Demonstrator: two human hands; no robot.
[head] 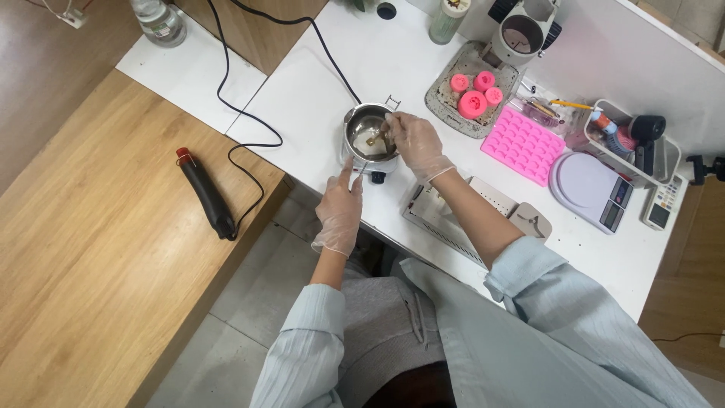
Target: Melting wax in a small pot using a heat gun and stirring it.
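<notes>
**Head view: gloved hands at a small metal pot**

Head view, looking down on a white worktop (393, 53). A small round steel pot (369, 134) sits near the worktop's front edge, just above picture centre, on what looks like a small base. It holds a pale, soft-looking mass.

The right hand (414, 143), in a thin clear glove, comes in from 4 o'clock. Its fingers (393, 121) are pinched closed on a thin brownish stick or tool (375, 138) that dips into the pot. The left hand (339, 211), also gloved, lies at the pot's 7 o'clock, mostly open, with one finger stretched up to touch the pot's lower rim; it grips nothing.

The pot looks rigid, smooth and probably slippery to gloves, and light enough to slide, so bracing it at the rim or side wall seems sensible. It may be warm. The stick looks slim and light, best pinched near its upper end.

At 2 o'clock from the pot lie pink round moulds (474, 92) and a pink silicone tray (522, 144). A black heat gun (205, 193) rests at 9 o'clock on a wooden surface (98, 249).
</notes>
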